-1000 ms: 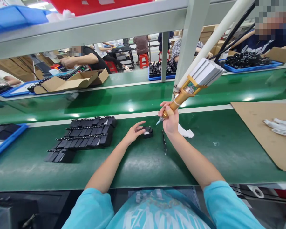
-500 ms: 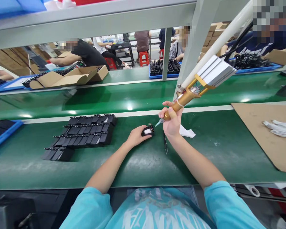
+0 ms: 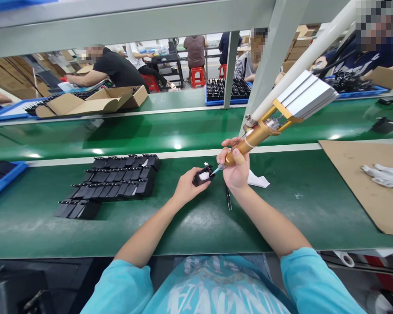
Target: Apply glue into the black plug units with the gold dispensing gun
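My left hand (image 3: 186, 185) grips a small black plastic housing (image 3: 204, 175) with a white insert, tilted a little over the green bench. My right hand (image 3: 236, 171) is wrapped round a gold-coloured glue dispenser (image 3: 256, 136), whose pale blue needle tip reaches the right end of the housing. Whether the tip touches it, I cannot tell. Below my right hand lies a pair of dark tweezers (image 3: 229, 199), partly hidden at the upper end. A scrap of white paper (image 3: 258, 179) lies just right of my right wrist.
Rows of black housings (image 3: 111, 176) stand to the left, beside a blue tray (image 3: 6, 185). A cardboard sheet (image 3: 353, 183) with white gloves (image 3: 384, 176) lies right. A grey frame post (image 3: 265, 69) and white pole (image 3: 301, 54) rise ahead. Co-workers sit beyond the green belt (image 3: 183, 131).
My left hand has raised and tilted the housing slightly. The needle tip, apart from it before, is now at its right end.
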Demonstrator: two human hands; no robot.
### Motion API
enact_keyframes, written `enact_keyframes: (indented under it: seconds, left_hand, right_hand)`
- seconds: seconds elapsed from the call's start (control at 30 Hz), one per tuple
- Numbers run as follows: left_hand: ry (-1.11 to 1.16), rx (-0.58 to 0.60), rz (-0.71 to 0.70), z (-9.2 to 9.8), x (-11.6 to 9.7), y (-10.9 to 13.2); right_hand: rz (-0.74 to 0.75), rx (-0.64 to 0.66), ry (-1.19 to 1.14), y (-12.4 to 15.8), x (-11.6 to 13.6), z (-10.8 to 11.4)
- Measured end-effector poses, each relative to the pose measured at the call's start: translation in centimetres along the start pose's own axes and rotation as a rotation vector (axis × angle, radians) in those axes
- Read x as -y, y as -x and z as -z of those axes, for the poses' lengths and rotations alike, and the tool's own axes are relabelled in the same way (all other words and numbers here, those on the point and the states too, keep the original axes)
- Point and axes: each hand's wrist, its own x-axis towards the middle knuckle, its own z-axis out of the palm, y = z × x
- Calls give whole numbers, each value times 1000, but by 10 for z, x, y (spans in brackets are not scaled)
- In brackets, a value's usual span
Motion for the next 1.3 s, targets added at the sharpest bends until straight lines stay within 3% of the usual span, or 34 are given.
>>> enact_keyframes:
  seconds: [0.6,0.93,1.3]
  left_hand:
    - [27,32,103,-7,-1,2]
    - [125,41,23,-23,-11,4]
    - [220,-32,0,-25,-22,7]
  right_hand:
    - [5,17,-10,2,1,-2]
    - [-15,49,-24,8,2,-5]
    - [-29,81,-38,16,5,-11]
